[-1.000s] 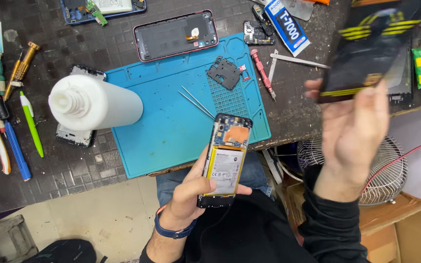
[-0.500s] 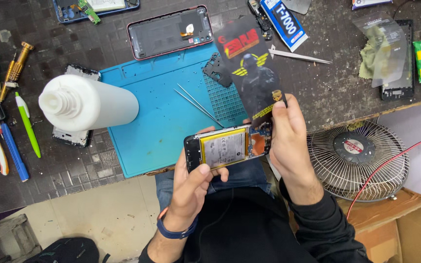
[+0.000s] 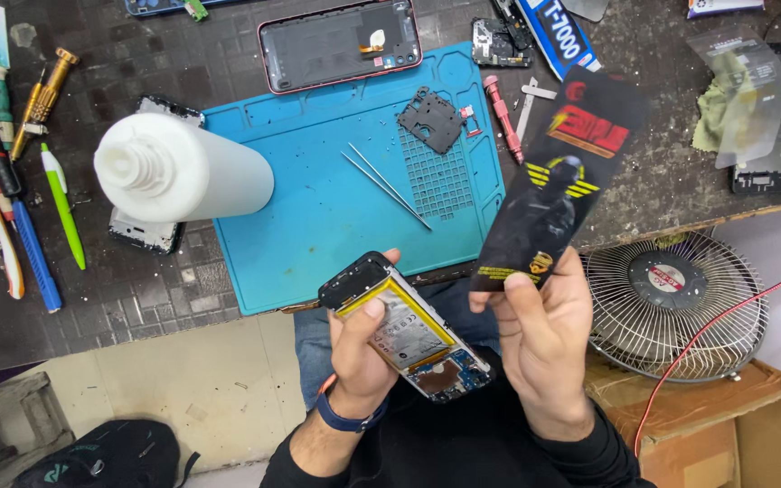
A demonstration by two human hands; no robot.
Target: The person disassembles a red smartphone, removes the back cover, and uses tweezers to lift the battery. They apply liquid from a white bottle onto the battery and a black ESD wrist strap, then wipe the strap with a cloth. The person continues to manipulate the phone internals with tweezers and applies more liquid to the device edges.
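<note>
My left hand (image 3: 363, 352) grips an opened phone (image 3: 404, 327) with its back off, the battery and circuit board showing, tilted diagonally above my lap. My right hand (image 3: 540, 334) holds a flat black printed packet (image 3: 560, 181) upright by its lower edge, just right of the phone. Both hands hover off the front edge of the blue work mat (image 3: 336, 199). A pair of tweezers (image 3: 386, 185) and a small black cover plate (image 3: 430, 119) lie on the mat.
A white plastic bottle (image 3: 183, 169) lies at the mat's left edge. Screwdrivers and pens (image 3: 20, 181) sit at far left. A phone frame (image 3: 341, 43) rests at the back. A small fan (image 3: 675, 303) stands on a cardboard box (image 3: 734, 425) at right.
The phone has turned from lying sideways to a diagonal tilt in my left hand. My right hand has shifted the black packet to the right and raised it clear of the phone.
</note>
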